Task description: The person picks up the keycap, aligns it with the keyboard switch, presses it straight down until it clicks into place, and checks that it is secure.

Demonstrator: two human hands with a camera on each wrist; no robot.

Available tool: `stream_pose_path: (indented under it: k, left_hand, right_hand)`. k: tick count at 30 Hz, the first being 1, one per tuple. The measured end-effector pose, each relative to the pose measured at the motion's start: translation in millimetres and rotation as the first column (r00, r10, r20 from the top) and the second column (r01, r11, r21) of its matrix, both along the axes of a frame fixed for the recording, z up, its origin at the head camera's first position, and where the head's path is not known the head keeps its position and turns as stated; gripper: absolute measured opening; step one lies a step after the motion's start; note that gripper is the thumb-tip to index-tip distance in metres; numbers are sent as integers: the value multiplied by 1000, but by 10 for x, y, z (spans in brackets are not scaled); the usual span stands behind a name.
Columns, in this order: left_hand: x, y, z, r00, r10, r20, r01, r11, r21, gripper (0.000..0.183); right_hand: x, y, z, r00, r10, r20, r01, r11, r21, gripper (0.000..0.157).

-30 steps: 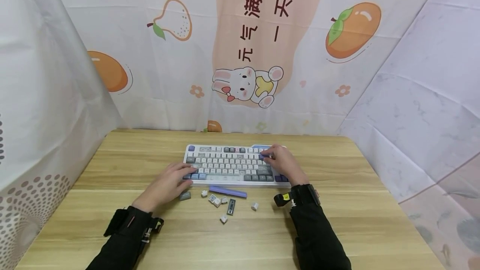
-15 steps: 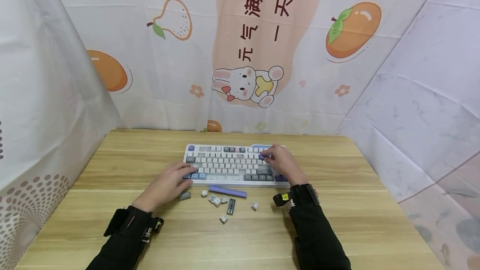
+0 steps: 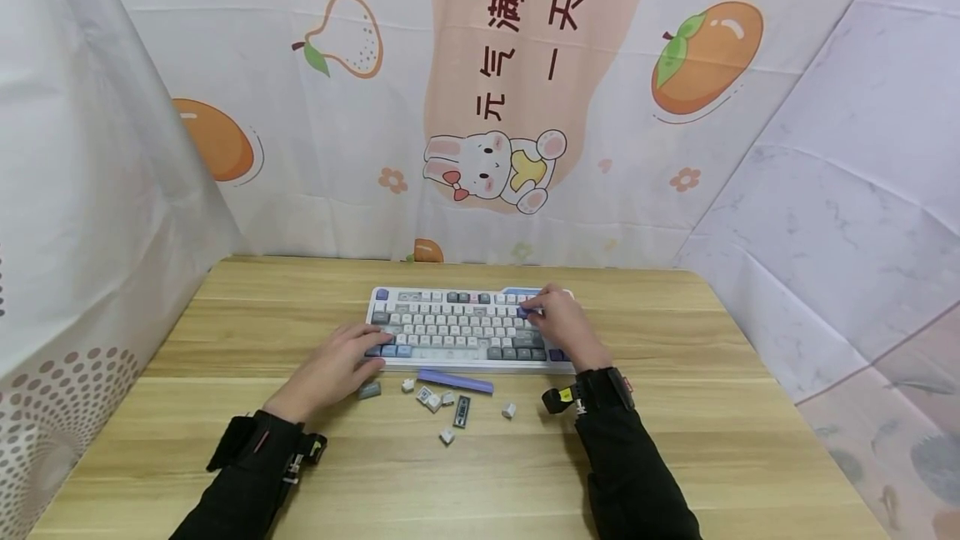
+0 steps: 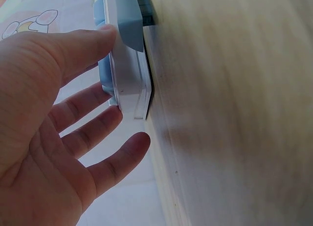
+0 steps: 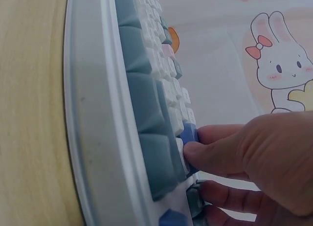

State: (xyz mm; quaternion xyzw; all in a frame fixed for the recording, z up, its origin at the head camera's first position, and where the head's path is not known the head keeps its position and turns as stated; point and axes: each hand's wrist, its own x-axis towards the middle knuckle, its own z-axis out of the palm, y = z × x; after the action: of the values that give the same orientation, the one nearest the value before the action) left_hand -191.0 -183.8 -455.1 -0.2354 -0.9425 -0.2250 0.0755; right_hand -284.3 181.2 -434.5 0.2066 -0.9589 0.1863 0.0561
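Note:
A white mechanical keyboard (image 3: pixel 442 332) with white, grey and blue keys lies on the wooden table. My left hand (image 3: pixel 337 369) rests at its front left corner. In the left wrist view the thumb touches the front edge (image 4: pixel 129 79), while other fingers lie loosely extended by the left side. With thumb and index finger my right hand (image 3: pixel 566 327) pinches a blue-purple keycap (image 5: pixel 189 132) near the keyboard's upper right. The keycap sits among its neighbours; whether it is fully seated cannot be seen. The other right fingers rest over grey keys (image 5: pixel 195 200).
In front of the keyboard lie a long purple keycap bar (image 3: pixel 455 382), a grey keycap (image 3: pixel 369 391), a dark upturned keycap (image 3: pixel 461 412) and several small white keycaps (image 3: pixel 447 437). A printed curtain (image 3: pixel 337 140) hangs behind the table.

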Motion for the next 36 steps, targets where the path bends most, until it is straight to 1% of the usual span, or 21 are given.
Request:
stream_pose_path:
  k: [4,12,17,20,24,27,29,31,36]
  left_hand:
    - [-1,0,-2,1000,0,-8,0,1000,2,38]
    - [5,0,10,1000,4,-3,-4,1000,-2,38]
    - [-2,-5,-1,1000,4,-3,-4,1000,-10,38]
    - [-4,-8,-12,1000,6,-4,-6,1000,-15,38]
    - [-4,-11,-17,1000,3,-11,-3,1000,-11,38]
    - [-6,-14,-25,1000,-1,-14,1,1000,-8,38]
    - [-7,-14,-30,1000,-2,-14,2,1000,-8,38]
    - [-7,-13,-32,1000,-2,-14,1,1000,-7,38]
    - [-13,-11,-29,1000,0,-14,0,1000,-2,38]
  right_hand:
    - [7,-23,1,1000,-20,-14,20,999,37,22]
    - [43,-68,24,999,-45,-10,46,993,106,27]
    - [85,-86,22,999,-16,-52,24,986,166,31]
    - [115,-96,18,996,10,-89,10,974,225,32]
    - [168,-122,42,993,17,-118,18,958,286,34]
    - [207,-144,58,992,13,-129,28,949,313,33]
    - [217,-154,50,989,16,-147,31,949,314,31]
    - [202,-155,23,986,0,-165,48,957,287,30]
    - [117,-128,-63,980,-58,-191,88,985,148,24]
